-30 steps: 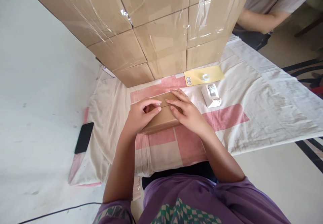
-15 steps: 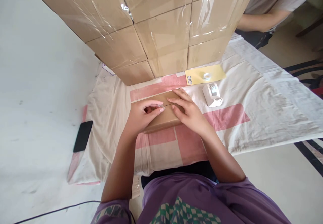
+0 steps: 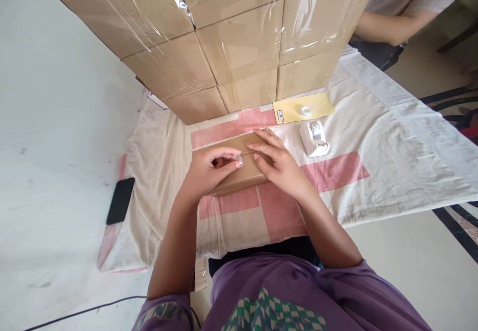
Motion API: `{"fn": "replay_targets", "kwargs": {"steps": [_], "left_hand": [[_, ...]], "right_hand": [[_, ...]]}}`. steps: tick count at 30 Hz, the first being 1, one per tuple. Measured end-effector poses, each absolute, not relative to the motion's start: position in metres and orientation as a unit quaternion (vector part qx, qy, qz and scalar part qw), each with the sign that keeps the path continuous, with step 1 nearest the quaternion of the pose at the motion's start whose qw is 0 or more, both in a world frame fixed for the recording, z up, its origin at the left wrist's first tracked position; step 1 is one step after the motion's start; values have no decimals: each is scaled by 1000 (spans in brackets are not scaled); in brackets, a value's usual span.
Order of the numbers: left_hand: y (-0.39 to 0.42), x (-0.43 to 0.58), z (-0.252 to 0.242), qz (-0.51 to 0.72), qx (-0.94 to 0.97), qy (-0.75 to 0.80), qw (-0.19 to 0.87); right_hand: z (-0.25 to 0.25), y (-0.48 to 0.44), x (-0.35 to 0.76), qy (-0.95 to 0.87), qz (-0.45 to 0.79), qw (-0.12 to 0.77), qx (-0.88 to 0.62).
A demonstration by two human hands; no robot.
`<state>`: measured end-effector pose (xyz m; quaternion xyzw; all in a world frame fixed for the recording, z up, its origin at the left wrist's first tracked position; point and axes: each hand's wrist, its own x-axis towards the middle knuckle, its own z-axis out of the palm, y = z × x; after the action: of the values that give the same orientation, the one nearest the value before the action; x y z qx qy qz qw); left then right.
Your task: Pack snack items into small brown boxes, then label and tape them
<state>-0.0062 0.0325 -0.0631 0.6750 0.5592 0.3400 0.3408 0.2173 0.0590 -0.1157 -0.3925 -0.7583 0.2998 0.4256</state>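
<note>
A closed cardboard box (image 3: 244,174) lies on the cloth in front of me, its flap seam running along the top. Between the thumb and fingertips of my left hand (image 3: 212,167) is a small clear, shiny piece of tape (image 3: 239,161), held just over the box top near the seam. My right hand (image 3: 277,161) rests on the right part of the box with its fingers spread. Right of that hand stands a white tape dispenser (image 3: 310,144) with a roll in it. A clear tape roll (image 3: 305,111) lies on a yellow card (image 3: 289,112) behind it.
A tall stack of cardboard boxes (image 3: 239,42) under clear tape or film rises behind. A black phone (image 3: 120,200) lies at the left edge of the pink-and-white cloth (image 3: 388,137). Another person's arm (image 3: 392,26) shows at the upper right.
The tape in my left fingertips shows more, now looking curled and shiny. Both hands have kept nearly the same place on the box. The view has shifted slightly.
</note>
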Motion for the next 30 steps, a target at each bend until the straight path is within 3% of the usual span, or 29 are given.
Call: {"fn": "replay_targets", "kwargs": {"steps": [30], "left_hand": [[35,-2,-53,266,725,584,250]], "right_hand": [[-118,58,218,-755,310,422,-396]]}}
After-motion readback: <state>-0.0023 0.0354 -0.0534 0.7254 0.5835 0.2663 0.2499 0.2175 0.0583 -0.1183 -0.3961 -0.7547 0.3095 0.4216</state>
